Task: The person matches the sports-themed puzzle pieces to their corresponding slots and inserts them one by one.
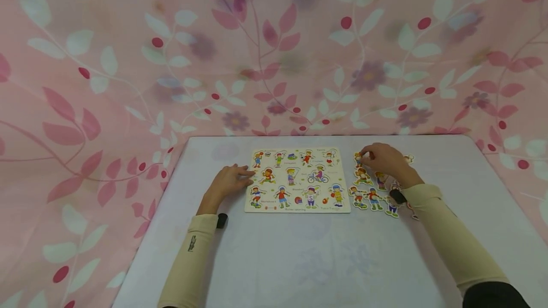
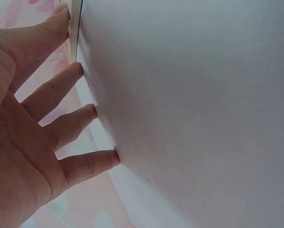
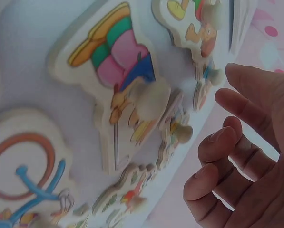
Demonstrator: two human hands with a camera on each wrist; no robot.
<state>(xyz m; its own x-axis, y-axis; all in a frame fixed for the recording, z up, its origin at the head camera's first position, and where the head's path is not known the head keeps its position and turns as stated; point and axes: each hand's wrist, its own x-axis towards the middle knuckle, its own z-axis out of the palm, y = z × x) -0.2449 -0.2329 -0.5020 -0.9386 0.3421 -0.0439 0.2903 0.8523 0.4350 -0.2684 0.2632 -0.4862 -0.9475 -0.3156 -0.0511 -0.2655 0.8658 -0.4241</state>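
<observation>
A light puzzle board [image 1: 280, 185] printed with sports figures lies flat on the table. My left hand [image 1: 231, 179] is at its left edge; in the left wrist view its spread fingers [image 2: 68, 126] touch the white cloth and the thumb is by the board's side. Loose wooden figure pieces with knobs lie right of the board. My right hand [image 1: 383, 158] hovers over them, thumb and index finger apart beside the knob of a small piece [image 3: 202, 92] at the far left of the group. A golfer piece [image 3: 127, 66] and a bicycle piece [image 3: 25, 142] show nearer that wrist camera.
More pieces, among them a runner [image 1: 363, 176] and a skater [image 1: 375, 199], lie close together under and in front of my right forearm. The white-covered table [image 1: 299, 255] ends at the back against a pink floral cloth [image 1: 274, 51].
</observation>
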